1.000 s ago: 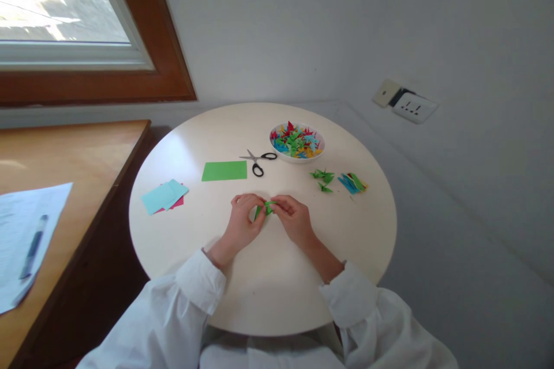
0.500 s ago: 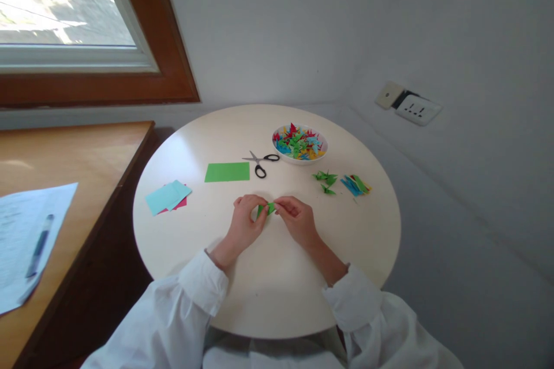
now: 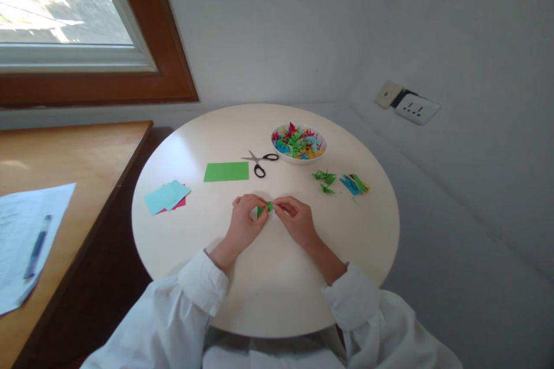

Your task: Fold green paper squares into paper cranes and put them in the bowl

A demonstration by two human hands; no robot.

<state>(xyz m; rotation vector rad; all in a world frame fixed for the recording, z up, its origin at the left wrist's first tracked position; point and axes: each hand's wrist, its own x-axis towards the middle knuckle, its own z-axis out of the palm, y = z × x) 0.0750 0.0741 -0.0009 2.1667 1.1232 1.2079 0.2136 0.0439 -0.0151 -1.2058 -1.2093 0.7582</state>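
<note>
A small folded piece of green paper (image 3: 270,206) is pinched between both hands over the middle of the round table (image 3: 277,300). My left hand (image 3: 246,220) is closed on its left side, thumb and forefinger meeting. From the right, my right hand (image 3: 296,220) pinches the opposite edge with its fingertips; part of the paper is hidden behind the fingers. Beyond the hands lie a flat green paper sheet (image 3: 226,172) and open scissors (image 3: 258,158) with black handles. Several folded green paper cranes (image 3: 325,179) lie to the right of my right hand.
A white bowl (image 3: 298,160) full of coloured paper cranes stands at the back. Folded paper strips (image 3: 355,184) lie at the right, light blue and red paper squares (image 3: 167,197) at the left. A wooden desk (image 3: 86,147) with papers (image 3: 21,242) and a pen (image 3: 38,247) adjoins.
My right fingertips have shifted slightly left along the green paper, and less of it shows between the hands. The left hand keeps its hold. The whole view has moved a little.
</note>
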